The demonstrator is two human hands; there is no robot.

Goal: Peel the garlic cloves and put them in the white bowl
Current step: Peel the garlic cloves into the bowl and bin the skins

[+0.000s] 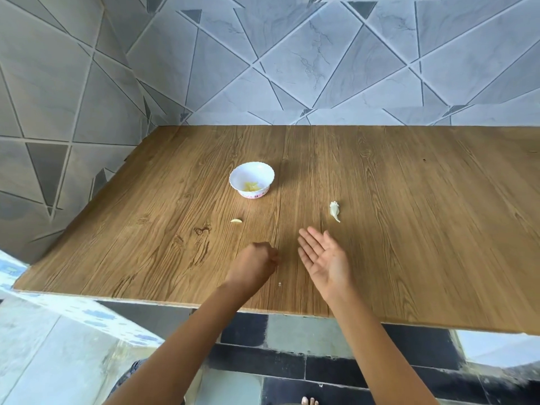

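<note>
One pale yellow, curved clove (236, 220)

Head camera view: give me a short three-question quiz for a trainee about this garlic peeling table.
1. True or false: the white bowl is empty.
2. Which hand lies open, palm up: the left hand or the right hand?
3. The loose yellowish clove on the table lies: A) nearer the person than the bowl, B) behind the bowl, C) in the right hand.
Key: 1 false, it holds peeled garlic; 2 right hand; 3 A.
</note>
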